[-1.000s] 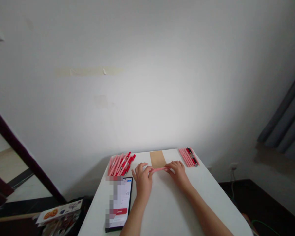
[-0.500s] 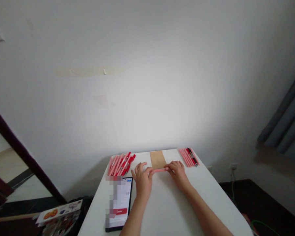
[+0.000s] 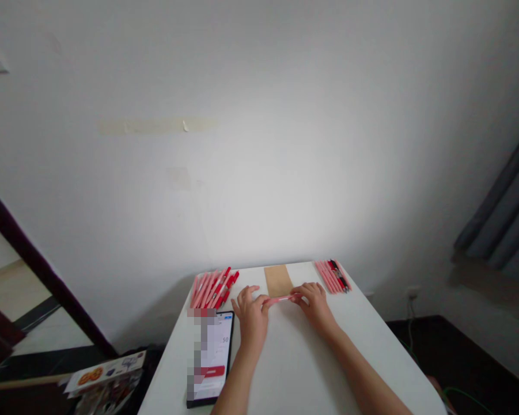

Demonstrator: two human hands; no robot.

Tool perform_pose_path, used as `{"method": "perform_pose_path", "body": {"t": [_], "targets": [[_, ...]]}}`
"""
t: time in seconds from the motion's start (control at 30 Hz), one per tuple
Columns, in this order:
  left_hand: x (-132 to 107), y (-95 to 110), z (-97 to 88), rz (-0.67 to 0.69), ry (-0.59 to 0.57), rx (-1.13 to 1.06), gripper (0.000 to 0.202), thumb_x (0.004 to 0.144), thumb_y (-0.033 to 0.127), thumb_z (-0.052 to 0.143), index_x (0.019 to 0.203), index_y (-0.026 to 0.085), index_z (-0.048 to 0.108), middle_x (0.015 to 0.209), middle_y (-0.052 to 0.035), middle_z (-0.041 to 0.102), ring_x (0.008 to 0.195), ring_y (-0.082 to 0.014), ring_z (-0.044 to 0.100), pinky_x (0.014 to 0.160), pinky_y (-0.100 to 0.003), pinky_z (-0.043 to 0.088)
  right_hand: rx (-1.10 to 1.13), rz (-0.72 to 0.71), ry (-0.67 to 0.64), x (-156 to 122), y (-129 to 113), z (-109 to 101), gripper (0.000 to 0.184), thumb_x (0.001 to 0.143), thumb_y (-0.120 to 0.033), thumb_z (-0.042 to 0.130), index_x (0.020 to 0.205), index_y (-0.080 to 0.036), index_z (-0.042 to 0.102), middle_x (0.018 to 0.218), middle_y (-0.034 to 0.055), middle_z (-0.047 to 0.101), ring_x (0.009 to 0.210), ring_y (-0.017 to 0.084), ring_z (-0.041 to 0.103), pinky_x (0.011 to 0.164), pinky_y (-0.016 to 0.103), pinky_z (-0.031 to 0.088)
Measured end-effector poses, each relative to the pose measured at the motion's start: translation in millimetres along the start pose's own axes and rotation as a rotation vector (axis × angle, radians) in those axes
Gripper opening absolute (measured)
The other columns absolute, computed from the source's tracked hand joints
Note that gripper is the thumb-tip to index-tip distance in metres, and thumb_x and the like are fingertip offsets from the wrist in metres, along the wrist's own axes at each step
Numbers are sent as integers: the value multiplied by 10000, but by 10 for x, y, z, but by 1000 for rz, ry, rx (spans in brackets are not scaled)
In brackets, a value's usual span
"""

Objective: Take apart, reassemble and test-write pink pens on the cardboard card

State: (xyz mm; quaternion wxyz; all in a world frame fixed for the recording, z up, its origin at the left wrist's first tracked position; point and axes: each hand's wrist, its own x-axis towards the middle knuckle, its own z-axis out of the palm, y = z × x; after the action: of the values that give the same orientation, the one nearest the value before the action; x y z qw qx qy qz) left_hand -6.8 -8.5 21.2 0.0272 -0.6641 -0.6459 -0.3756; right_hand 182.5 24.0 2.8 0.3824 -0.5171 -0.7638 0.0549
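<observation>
Both of my hands hold one pink pen level above the white table. My left hand pinches its left end between thumb and fingers. At the pen's right end my right hand has its fingers curled round it. A brown card lies just behind the pen. Left of my hands is a heap of several pink and red pens. To the right lies a neater row of pink pens with a few dark ones.
A phone with a lit screen lies on the table by my left forearm. A printed box sits low at the left, off the table. The white wall stands right behind the table. Grey curtains hang at the right.
The pen and both hands have stayed in place; my right hand's grip shifted slightly along the pen's right end.
</observation>
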Motion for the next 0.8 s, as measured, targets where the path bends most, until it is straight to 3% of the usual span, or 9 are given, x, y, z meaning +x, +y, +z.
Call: {"method": "perform_pose_path", "body": {"t": [0.37, 0.7, 0.8], "targets": [[-15, -4, 0, -29, -20, 59, 125, 799, 293, 625, 856, 288, 736, 1193, -64, 595, 1204, -294, 444, 1048, -650, 245, 54, -11, 36, -1, -5, -18, 166, 894, -388, 538, 913, -290, 671, 882, 22, 674, 941, 221, 558, 911, 405, 364], [14, 5, -56, 2, 15, 60, 102, 758, 257, 675, 776, 327, 748, 1164, -26, 613, 1178, -278, 450, 1033, -578, 287, -4, 21, 24, -16, 34, 42, 354, 945, -451, 412, 804, -273, 684, 859, 39, 644, 910, 215, 546, 902, 420, 368], [14, -13, -38, -12, 21, 71, 82, 753, 284, 683, 777, 328, 749, 1162, -28, 616, 1173, -282, 453, 1027, -569, 293, 27, 16, 18, -20, 16, 25, 269, 923, -451, 464, 926, -282, 674, 903, 44, 649, 938, 225, 553, 922, 430, 364]]}}
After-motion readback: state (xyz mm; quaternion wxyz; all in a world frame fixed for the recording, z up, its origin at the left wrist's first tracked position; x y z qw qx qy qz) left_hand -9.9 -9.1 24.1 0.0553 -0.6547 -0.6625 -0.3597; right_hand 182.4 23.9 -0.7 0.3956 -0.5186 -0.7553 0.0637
